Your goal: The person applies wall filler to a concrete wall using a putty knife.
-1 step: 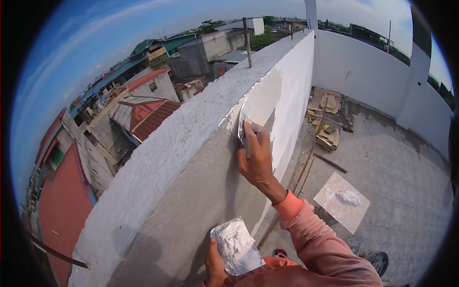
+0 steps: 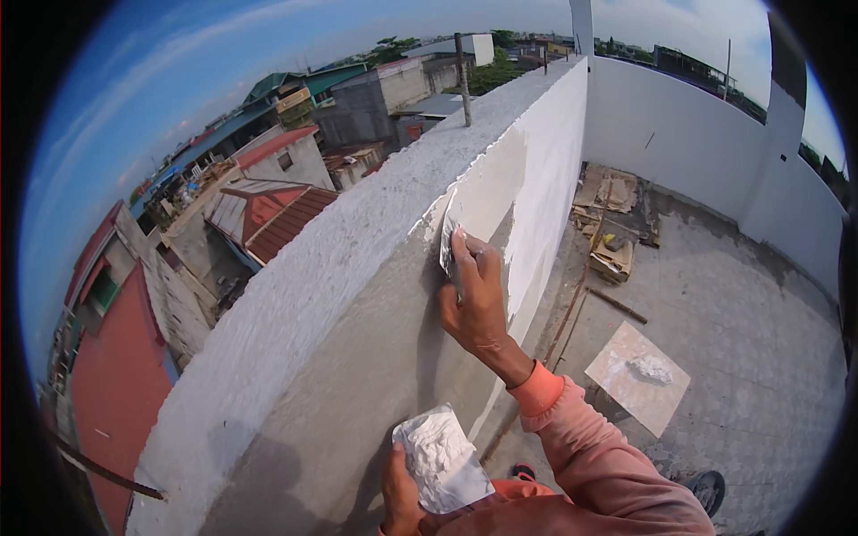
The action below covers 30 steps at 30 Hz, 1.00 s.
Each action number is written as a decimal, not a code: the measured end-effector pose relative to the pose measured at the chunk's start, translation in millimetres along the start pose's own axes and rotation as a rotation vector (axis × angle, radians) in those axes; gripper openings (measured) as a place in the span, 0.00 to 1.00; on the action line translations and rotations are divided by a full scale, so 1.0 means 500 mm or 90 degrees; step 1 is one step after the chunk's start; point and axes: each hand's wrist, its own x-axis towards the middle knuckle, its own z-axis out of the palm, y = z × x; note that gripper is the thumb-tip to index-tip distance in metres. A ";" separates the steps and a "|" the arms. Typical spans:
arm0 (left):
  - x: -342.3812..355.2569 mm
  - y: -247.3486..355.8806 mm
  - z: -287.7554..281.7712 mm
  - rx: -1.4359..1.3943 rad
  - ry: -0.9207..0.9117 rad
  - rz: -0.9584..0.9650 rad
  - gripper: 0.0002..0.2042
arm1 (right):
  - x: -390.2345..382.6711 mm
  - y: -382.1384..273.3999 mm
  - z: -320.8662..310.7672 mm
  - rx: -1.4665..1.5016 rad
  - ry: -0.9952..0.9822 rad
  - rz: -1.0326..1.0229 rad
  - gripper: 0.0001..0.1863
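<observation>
My right hand [image 2: 474,290] grips a flat metal putty knife [image 2: 450,237], pressing its blade on the wall face just below the rough top edge. White putty smeared on the wall [image 2: 483,188] meets bare grey render to the left. At the bottom center, my left hand [image 2: 402,491] holds a flat plate [image 2: 474,487] heaped with white putty [image 2: 433,447]. Both forearms are in pink-orange sleeves [image 2: 590,447], the left mostly hidden.
Rebar [image 2: 463,80] sticks up from the wall top [image 2: 313,250]; another bar [image 2: 107,473] juts out lower left. Rooftops [image 2: 277,214] lie beyond. On the floor [image 2: 760,375] are flattened cardboard [image 2: 608,192], a putty-smeared board [image 2: 617,375], metal bars [image 2: 617,304] and a dark bucket [image 2: 706,489].
My right hand and the putty knife have shifted slightly left along the wall face. My left hand with the plate stays where it was.
</observation>
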 end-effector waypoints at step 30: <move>0.116 0.060 0.178 -0.325 -0.302 -0.074 0.26 | -0.152 -0.164 -0.380 0.146 -0.156 0.159 0.16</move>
